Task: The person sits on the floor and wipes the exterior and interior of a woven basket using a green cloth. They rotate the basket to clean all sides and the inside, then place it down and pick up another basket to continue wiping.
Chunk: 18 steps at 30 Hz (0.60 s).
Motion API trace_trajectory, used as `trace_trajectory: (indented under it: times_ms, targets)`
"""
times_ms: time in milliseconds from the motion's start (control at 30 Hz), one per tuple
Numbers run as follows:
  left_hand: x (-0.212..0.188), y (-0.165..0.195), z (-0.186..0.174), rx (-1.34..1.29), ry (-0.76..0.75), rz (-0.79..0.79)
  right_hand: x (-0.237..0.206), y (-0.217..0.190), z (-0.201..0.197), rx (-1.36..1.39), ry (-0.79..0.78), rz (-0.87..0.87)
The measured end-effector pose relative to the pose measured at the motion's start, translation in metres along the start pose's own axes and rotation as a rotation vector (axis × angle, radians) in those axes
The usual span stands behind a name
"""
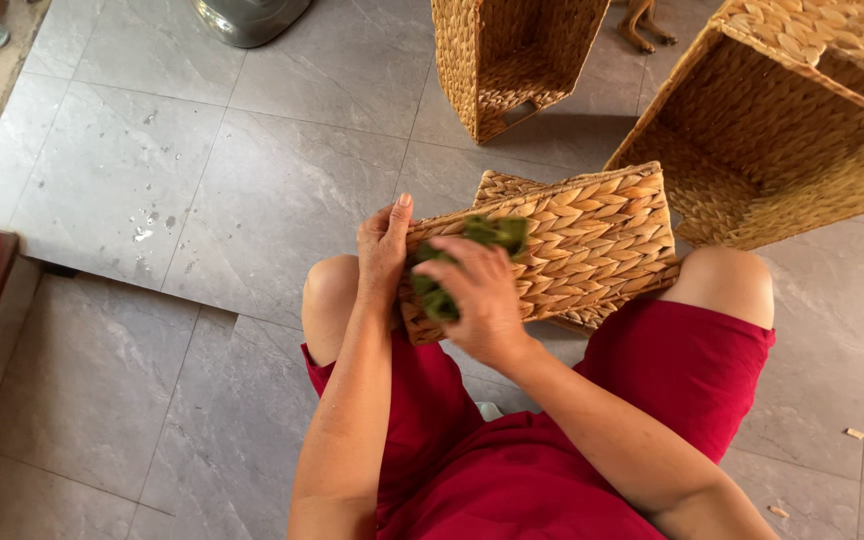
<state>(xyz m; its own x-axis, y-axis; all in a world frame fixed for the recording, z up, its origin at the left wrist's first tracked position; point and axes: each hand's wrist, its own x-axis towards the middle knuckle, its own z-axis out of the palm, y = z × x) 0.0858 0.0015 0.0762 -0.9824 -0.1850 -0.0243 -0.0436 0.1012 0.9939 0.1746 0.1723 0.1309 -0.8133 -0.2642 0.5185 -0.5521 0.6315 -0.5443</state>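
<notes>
The woven basket (572, 245) rests across the person's knees, tipped so one flat side faces up; that seems to steady it and bring the surface within easy reach. The left hand (382, 250) clamps the basket's near left edge, fingers (397, 215) curled over the rim and thumb behind, apparently to keep it from sliding. The right hand (482, 295) lies on top of the basket, fingers closed around a green cloth (497, 232) pressed against the weave.

Counted: three baskets in all. One is on the lap; a second, narrow basket (512, 60) lies on its side on the floor (202, 200) beyond the lap basket, mouth toward the person; a third, large basket (782, 130) lies tipped to the right of the lap basket. One cloth, two hands. A grey metal pot (247, 18) sits far left of the narrow basket.
</notes>
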Motion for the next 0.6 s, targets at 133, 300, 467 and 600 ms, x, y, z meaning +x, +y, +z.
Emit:
trace_trajectory:
  times_ms: [133,300,467,600]
  targets:
    - [-0.001,0.002,-0.002,-0.106,-0.041,-0.016,0.013,0.000,-0.002,0.010,-0.072,-0.090]
    - [-0.006,0.008,0.002,0.124,0.015,-0.002,0.005,0.066,-0.025,-0.154,0.058,0.038]
    - [-0.007,0.009,0.004,0.054,0.012,-0.061,-0.009,0.146,-0.082,-0.342,0.302,0.445]
    - [-0.004,0.004,0.005,0.024,0.001,-0.033,-0.014,0.150,-0.076,-0.278,0.375,0.497]
